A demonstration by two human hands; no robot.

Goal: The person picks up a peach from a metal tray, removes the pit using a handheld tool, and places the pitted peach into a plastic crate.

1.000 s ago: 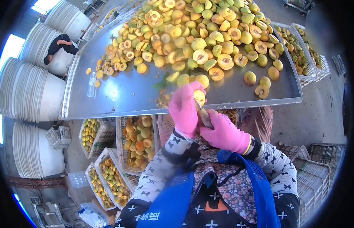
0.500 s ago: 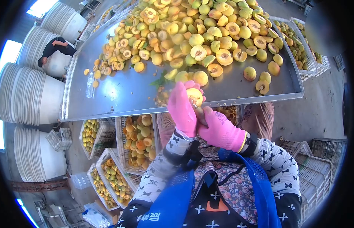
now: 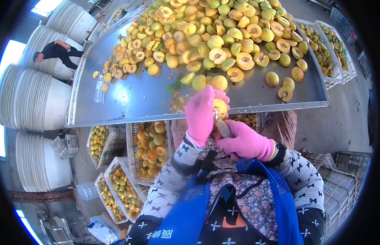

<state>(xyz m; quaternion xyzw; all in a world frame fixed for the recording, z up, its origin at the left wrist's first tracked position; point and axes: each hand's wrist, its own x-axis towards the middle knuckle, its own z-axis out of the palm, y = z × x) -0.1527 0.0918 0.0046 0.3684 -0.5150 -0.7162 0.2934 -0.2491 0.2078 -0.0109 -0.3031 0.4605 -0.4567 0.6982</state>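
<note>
Biggest item is the metal table [image 3: 133, 100], raised rim, near edge just past the hands; stacked white tubs [image 3: 39, 98] stand left of it. Large fruit pile [image 3: 190, 45], whole and cut pieces mixed, covers much of the table's far side, with loose fruit along its near fringe. White crate [image 3: 113, 145] with fruit at lower left, more fruit crates around, stacked crates [image 3: 341, 188] at lower right. Person in dark clothes [image 3: 57, 53] by the tubs. Both hands pink-gloved, close together at the table's near edge. Right hand [image 3: 247, 143] closed round the handle of a small tool [image 3: 225, 128], fingers curled, no visible gap. Left hand [image 3: 201, 114] partly closed, only as wide as the fruit, holding one cut fruit [image 3: 220, 107] between thumb side and fingers, cut face toward the wearer. Tool's tip is at the lower part of that face; can't tell how deep, glare and blur there. Step in hand, as judged: tool work on the cut face. Any further tip move calls for a steady left hold, small controlled right-wrist motion, fingertips clear of the tip. Smallest: clear bottle [image 3: 99, 90] near the table's left rim.
</note>
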